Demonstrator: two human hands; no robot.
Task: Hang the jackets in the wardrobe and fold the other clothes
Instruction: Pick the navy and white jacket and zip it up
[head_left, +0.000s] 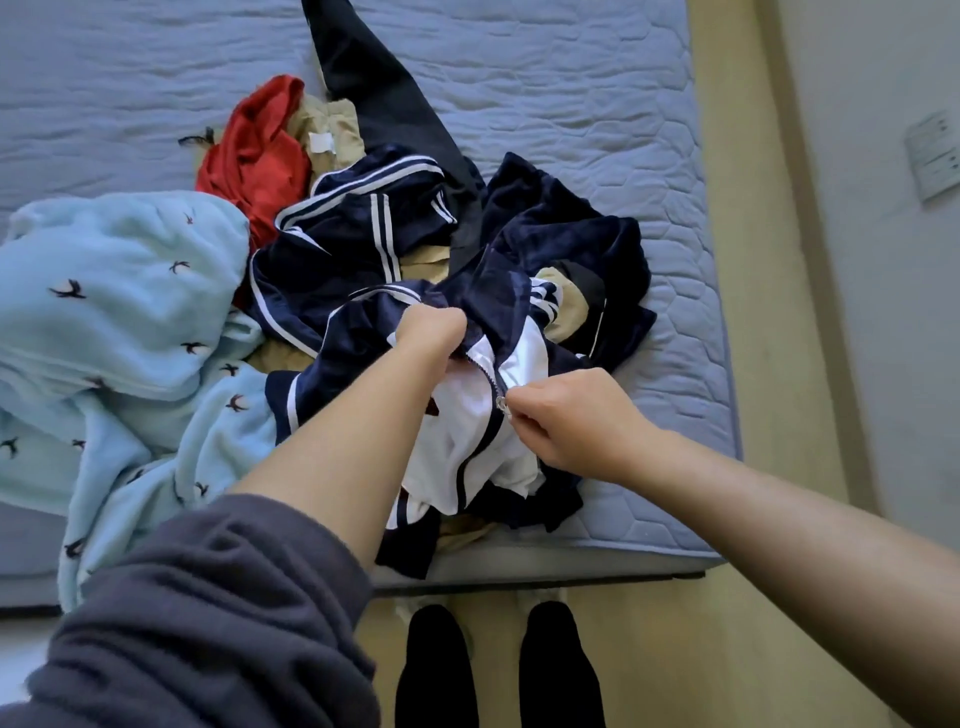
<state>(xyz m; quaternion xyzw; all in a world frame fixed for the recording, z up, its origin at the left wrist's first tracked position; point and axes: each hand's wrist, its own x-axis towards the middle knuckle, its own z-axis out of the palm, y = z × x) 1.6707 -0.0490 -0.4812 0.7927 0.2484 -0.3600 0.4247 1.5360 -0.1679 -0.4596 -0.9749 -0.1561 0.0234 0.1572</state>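
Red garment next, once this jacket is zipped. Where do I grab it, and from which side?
Take the red garment by its raised, bunched top fold, coming in from the bare mattress side on the left. Its lower right edge appears to run under the navy striped garment, so pulling from there would likely drag the pile along.

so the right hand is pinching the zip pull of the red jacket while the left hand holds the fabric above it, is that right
Not quite: it is the navy and white jacket, not a red one. The head view shows the right hand with its grip on the zip pull of that jacket while the left hand holds the fabric above it. The red garment lies untouched at the far side of the pile.
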